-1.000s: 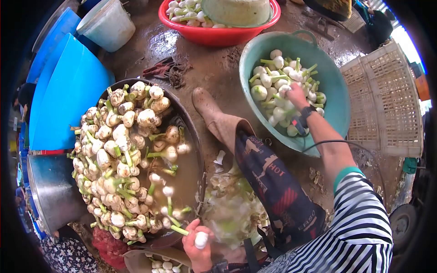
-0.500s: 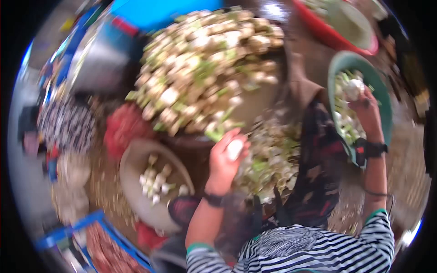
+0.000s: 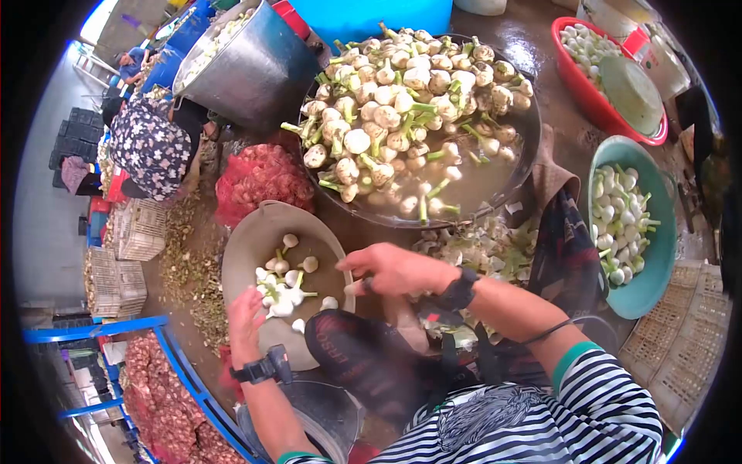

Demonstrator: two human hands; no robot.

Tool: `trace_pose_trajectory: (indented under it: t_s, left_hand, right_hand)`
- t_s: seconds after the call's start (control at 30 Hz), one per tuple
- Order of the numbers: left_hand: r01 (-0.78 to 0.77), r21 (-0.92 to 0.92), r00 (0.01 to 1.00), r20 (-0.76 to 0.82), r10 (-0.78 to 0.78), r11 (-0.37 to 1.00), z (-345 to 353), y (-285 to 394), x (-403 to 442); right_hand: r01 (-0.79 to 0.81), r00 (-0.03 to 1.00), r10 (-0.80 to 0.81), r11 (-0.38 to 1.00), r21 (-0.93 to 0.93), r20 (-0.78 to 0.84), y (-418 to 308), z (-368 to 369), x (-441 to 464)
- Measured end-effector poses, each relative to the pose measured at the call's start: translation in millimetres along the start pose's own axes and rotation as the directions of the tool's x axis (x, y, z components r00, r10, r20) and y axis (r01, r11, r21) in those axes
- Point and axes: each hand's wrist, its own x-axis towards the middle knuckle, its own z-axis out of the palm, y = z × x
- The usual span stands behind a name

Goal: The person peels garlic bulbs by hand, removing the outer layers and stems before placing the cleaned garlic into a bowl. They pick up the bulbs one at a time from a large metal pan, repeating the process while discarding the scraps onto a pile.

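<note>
"Where were the white bulbs (image 3: 280, 308)?"

"In the beige tub (image 3: 243, 232), mostly bunched near its middle. The left hand (image 3: 246, 313) was over the tub's left side, fingers loosely bent and released, with no bulb in them."

"And the right hand (image 3: 398, 269)?"

"At the opposite rim, fingers parted and pointing inward. A dark patch showed between them, perhaps something small; I couldn't tell whether they grasped it."

"Did anything get in the way?"

"The person's knee (image 3: 340, 344) covered the tub's lower right edge, and a dark bucket (image 3: 313, 398) stood just below. The red mesh sack (image 3: 263, 184) sat right behind the tub."

"What lay beyond?"

"A wide basin (image 3: 533, 127) with muddy water and heaped, stained bulbs (image 3: 386, 116), then peelings (image 3: 483, 251) on the floor in front of it. Past the other leg was a green basin (image 3: 659, 255) holding more white bulbs, and a co-worker (image 3: 151, 147) in a flowered top bent beside the metal pot (image 3: 267, 73)."
</note>
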Motion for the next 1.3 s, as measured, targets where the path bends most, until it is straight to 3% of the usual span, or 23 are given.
trace_pose_trajectory:
  t_s: [0.03,0.07,0.13,0.17,0.2,0.23,0.27,0.3,0.33,0.37,0.43,0.5,0.6,0.67,0.8,0.83,0.87,0.93,1.03,1.13,1.2,1.27,1.3]
  left_hand:
    - [0.052,0.037,0.993,-0.11,-0.047,0.998,0.5,4.5,-14.8]
    - [-0.061,-0.08,0.998,-0.014,0.06,0.995,6.4,4.7,-16.0]
    - [-0.296,-0.221,0.929,0.16,0.334,0.929,48.2,38.2,-31.8]
    - [-0.593,-0.175,0.734,0.283,0.617,0.786,85.7,48.6,-42.3]
    - [-0.971,0.225,0.175,0.426,0.888,0.083,114.4,60.7,-37.7]
    - [-0.974,-0.054,0.19,0.327,0.926,0.219,152.2,54.3,-38.2]
    - [-0.976,0.062,0.214,0.424,0.88,0.207,175.8,67.5,-70.5]
    - [-0.966,-0.248,0.042,0.121,0.992,0.071,237.1,44.9,-67.6]
    - [-0.76,-0.565,0.183,0.289,0.94,0.322,268.8,40.9,-74.8]
    - [-0.48,-0.508,0.439,0.568,0.697,0.716,274.7,42.0,-89.0]
    - [-0.359,-0.401,0.67,0.518,0.532,0.843,317.9,13.3,-85.8]
    - [-0.447,-0.244,0.688,0.521,0.505,0.86,324.3,-4.5,-76.9]
    - [-0.523,-0.233,0.703,0.426,0.569,0.82,330.0,-4.9,-65.0]
    - [-0.343,-0.209,0.801,0.443,0.402,0.916,324.9,16.5,-66.5]
    - [-0.395,-0.203,0.873,0.22,0.435,0.896,323.8,13.9,-62.4]
    - [-0.39,-0.202,0.899,0.126,0.419,0.898,316.8,20.0,-67.2]
    - [-0.396,-0.206,0.891,0.147,0.429,0.895,316.9,21.2,-68.2]
    - [-0.407,-0.211,0.877,0.182,0.445,0.889,315.9,19.0,-69.5]
    - [-0.453,-0.197,0.728,0.48,0.489,0.869,336.7,5.7,-51.5]
    - [-0.669,-0.055,0.704,0.273,0.656,0.741,330.9,0.2,-59.4]
    - [-0.782,0.117,0.623,0.15,0.768,0.612,322.9,-0.7,-67.1]
    - [-0.839,0.326,0.496,0.129,0.859,0.435,345.5,-16.1,-59.4]
    - [-0.839,0.427,0.426,0.129,0.895,0.338,339.5,-12.8,-61.9]
  right_hand:
    - [-0.055,0.998,0.054,0.998,0.022,0.041,5.3,-14.0,-7.7]
    - [-0.136,0.989,0.142,0.979,0.153,-0.029,15.8,-25.7,-16.3]
    - [-0.314,0.943,0.307,0.949,-0.033,-0.129,25.9,-65.6,-25.2]
    - [-0.336,0.938,0.28,0.874,-0.35,-0.203,47.7,-86.2,-28.1]
    - [-0.425,0.89,0.321,0.841,-0.336,-0.323,62.0,-100.2,-34.7]
    - [-0.354,0.915,0.208,0.824,-0.443,-0.345,77.7,-112.0,-34.2]
    - [-0.291,0.928,0.092,0.783,-0.549,-0.361,93.0,-124.7,-34.3]
    - [-0.298,0.938,0.174,0.849,-0.437,-0.301,79.7,-128.0,-22.5]
    - [-0.232,0.928,0.178,0.964,-0.133,-0.326,125.9,-147.7,-29.9]
    - [-0.124,0.918,0.182,0.976,0.182,-0.352,174.0,-168.4,-36.1]
    - [-0.137,0.987,0.054,0.768,-0.625,-0.151,181.1,-178.5,-10.3]
    - [-0.137,0.981,0.184,0.472,-0.871,-0.055,223.8,-198.2,9.3]
    - [-0.218,0.865,0.502,0.413,-0.884,0.022,252.9,-215.8,15.1]
    - [-0.32,0.886,0.462,0.551,-0.77,-0.038,247.0,-216.3,0.1]
    - [-0.278,0.933,0.281,0.959,0.046,-0.226,184.2,-207.5,-29.2]
    - [-0.291,0.935,0.269,0.955,-0.065,-0.231,163.2,-209.6,-27.7]
    - [-0.478,0.869,0.473,0.878,0.002,-0.145,136.1,-208.3,-24.4]
    - [-0.157,0.968,0.205,0.945,0.288,-0.147,117.8,-184.0,-43.9]
    - [-0.085,0.946,0.194,0.921,0.381,-0.258,79.4,-144.1,-49.9]
    - [-0.145,0.902,0.164,0.986,0.078,-0.4,79.2,-130.3,-43.0]
    - [-0.068,0.868,0.21,0.948,0.311,-0.45,89.9,-113.4,-43.9]
    - [0.005,0.874,-0.001,1.0,0.007,-0.486,95.8,-106.3,-48.1]
    - [0.048,0.889,-0.225,0.912,-0.407,-0.399,98.8,-107.8,-52.9]
